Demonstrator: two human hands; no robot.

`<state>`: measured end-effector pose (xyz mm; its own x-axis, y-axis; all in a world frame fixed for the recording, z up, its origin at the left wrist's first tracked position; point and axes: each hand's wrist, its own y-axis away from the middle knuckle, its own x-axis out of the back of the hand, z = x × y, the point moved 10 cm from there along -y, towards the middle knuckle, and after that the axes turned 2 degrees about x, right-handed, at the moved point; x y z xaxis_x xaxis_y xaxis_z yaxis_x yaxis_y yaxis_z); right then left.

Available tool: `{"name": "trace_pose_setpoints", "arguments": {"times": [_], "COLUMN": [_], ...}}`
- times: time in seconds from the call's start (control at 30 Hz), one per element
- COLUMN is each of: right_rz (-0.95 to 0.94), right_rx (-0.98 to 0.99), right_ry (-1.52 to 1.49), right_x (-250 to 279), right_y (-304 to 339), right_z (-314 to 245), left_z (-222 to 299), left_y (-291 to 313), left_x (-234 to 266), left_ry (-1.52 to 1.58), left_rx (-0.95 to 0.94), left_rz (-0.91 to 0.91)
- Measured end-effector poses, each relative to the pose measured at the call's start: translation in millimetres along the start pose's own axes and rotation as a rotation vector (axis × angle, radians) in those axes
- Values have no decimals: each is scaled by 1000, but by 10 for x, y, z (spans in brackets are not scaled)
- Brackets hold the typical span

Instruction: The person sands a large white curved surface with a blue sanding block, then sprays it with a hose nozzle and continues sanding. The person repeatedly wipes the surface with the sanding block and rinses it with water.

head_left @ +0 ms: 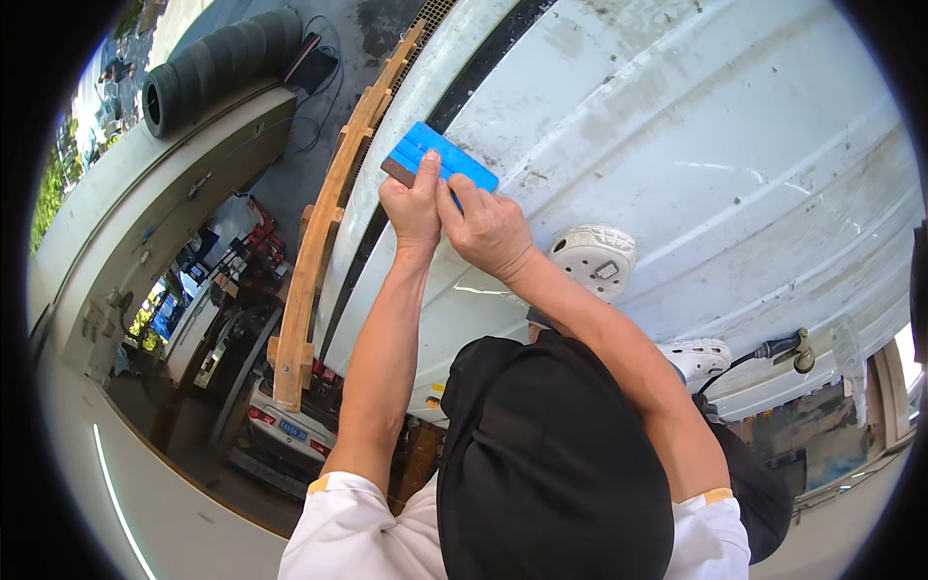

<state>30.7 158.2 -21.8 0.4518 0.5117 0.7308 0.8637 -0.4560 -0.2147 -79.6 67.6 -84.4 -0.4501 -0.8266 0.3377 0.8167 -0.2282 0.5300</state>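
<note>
A flat blue squeegee (443,157) with a dark brown edge on its left lies against or just over a dirty white ribbed vehicle roof (677,135). My left hand (414,208) is closed on its near left part, with the thumb stretched along the blue face. Beside it, my right hand (488,230) grips the near edge with bent fingers, and the two hands touch. The fingers under the squeegee are hidden. Just left of the hands runs a dark groove (488,66) along the roof's edge.
My white clogs (592,263) stand on the roof. A wooden ladder-like frame (329,198) runs along its left side. Beyond are stacked tyres (227,68) and a parked white car (280,425) lower down. A tap-like brass fitting (800,352) with a hose is at right.
</note>
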Motion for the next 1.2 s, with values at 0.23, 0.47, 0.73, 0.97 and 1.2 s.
{"name": "trace_pose_setpoints", "arguments": {"times": [0.23, 0.47, 0.73, 0.97, 1.2], "right_rz": [148, 21, 144, -5, 125], "right_rx": [-41, 40, -85, -21, -195], "right_ry": [9, -9, -64, -127, -98], "right_x": [140, -154, 63, -162, 216], "right_y": [13, 24, -63, 194, -228], "right_z": [102, -168, 140, -90, 403], "left_z": [42, -63, 300, -98, 340], "left_y": [12, 25, -91, 157, -195], "left_x": [-94, 306, -127, 293, -322], "left_ry": [24, 36, -84, -48, 52], "left_rx": [-9, 53, -14, 78, -8], "left_rz": [26, 92, 24, 134, 69]}}
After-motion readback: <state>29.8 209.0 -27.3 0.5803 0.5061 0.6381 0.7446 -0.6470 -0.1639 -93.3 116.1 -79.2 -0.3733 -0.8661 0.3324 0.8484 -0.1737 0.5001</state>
